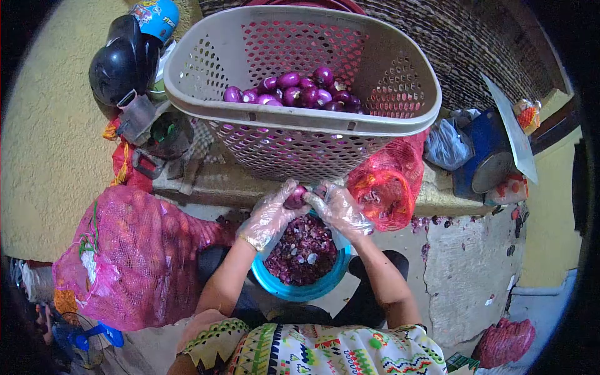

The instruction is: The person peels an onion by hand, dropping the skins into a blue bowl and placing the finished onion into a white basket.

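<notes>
A red onion point(296, 197) is held in the fingers of my left hand point(265, 215), which wears a clear plastic glove. My right hand point(345, 212), gloved the same way, has its thumb against the onion's right side with the fingers closed. Whatever lies between those fingers is too small to make out. Right below both hands stands a turquoise basin point(299, 292), with purple onion skins point(300, 250) heaped inside. Beyond my hands, a large grey perforated basket point(300, 147) holds many shiny peeled red onions point(290, 95).
At left bulges a full pink mesh sack point(134, 256) of onions. A red mesh bag point(384, 194) lies right of the basket, on a concrete ledge point(444, 197). Helmets point(115, 65) sit at the upper left. Skin scraps dot the floor point(462, 269); another mesh sack point(507, 342) rests lower right.
</notes>
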The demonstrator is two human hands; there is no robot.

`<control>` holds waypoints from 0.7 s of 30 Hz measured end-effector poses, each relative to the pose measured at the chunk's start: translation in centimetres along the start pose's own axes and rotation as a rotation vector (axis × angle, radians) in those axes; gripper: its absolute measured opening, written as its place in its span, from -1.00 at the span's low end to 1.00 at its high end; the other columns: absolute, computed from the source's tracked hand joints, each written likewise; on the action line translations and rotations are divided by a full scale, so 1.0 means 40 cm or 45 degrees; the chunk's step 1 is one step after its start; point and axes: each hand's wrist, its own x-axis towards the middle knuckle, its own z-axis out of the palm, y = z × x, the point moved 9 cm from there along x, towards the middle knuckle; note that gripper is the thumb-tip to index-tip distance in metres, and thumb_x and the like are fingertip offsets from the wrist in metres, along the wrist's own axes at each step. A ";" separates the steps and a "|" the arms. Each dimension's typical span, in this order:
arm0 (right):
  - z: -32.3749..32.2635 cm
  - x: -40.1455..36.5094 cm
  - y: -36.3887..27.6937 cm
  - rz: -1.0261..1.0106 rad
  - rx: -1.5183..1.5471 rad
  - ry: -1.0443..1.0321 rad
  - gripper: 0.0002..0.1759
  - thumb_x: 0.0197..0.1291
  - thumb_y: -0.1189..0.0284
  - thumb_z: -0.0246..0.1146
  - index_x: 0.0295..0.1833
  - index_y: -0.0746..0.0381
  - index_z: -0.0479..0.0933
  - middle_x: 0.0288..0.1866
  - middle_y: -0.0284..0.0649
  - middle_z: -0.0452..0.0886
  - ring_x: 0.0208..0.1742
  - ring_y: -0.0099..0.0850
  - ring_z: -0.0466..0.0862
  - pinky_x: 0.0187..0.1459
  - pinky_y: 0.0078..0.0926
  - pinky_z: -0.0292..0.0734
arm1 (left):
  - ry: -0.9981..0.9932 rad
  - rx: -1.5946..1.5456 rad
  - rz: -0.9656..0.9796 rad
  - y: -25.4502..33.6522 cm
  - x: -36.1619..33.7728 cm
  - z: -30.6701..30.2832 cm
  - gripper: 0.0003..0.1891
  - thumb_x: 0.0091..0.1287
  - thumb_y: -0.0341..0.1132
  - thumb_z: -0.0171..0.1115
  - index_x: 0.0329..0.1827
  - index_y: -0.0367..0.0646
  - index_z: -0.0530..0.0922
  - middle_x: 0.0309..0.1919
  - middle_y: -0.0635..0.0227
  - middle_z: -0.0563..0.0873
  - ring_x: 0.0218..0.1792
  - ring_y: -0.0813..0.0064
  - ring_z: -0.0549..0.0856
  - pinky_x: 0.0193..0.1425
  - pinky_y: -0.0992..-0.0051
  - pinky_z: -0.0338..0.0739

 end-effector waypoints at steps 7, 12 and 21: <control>0.003 0.009 -0.001 0.004 0.067 -0.039 -0.46 0.19 -0.07 0.37 -0.22 0.28 0.61 -0.43 0.01 0.66 -0.36 -0.11 0.71 -0.25 -0.15 0.54 | -0.102 -0.217 -0.109 -0.016 -0.005 0.030 -0.58 0.50 -0.07 0.19 0.20 -0.20 0.47 0.10 0.18 0.62 0.09 0.28 0.66 0.26 0.10 0.64; -0.006 -0.012 -0.028 -0.065 -0.226 -0.061 -0.33 0.06 -0.23 0.38 -0.23 0.25 0.58 -0.42 0.02 0.67 -0.33 -0.05 0.73 -0.27 -0.12 0.56 | -0.127 -0.308 -0.138 -0.025 0.015 0.006 -0.54 0.55 -0.05 0.09 0.30 -0.23 0.43 0.18 0.13 0.59 0.16 0.17 0.64 0.33 0.17 0.56; 0.006 -0.007 -0.028 -0.162 -0.306 -0.022 -0.26 0.01 -0.30 0.37 -0.19 0.24 0.57 -0.44 0.00 0.68 -0.33 -0.02 0.73 -0.31 -0.10 0.57 | -0.137 -0.269 -0.168 -0.028 0.004 0.029 -0.48 0.55 -0.03 0.07 0.34 -0.28 0.39 0.16 0.05 0.60 0.19 0.17 0.63 0.28 0.17 0.58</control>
